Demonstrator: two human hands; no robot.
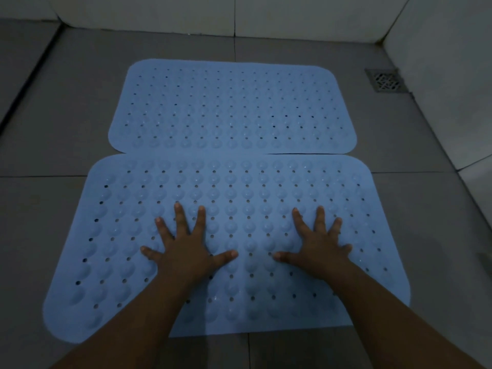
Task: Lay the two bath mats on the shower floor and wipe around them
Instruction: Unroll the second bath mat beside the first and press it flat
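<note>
Blue mats: far mat [231,107] and near mat [226,235] lie flat on the grey floor [53,129], long edges touching or nearly so.
Hands: our left hand [183,251] and right hand [316,249] press palm-down on the near mat, fingers spread wide apart, gripping nothing.
Done: we judge both mats laid.
Left: wiping around them; we see no cloth in view.
Drain: drain [386,80] sits well clear, near the right wall.
</note>
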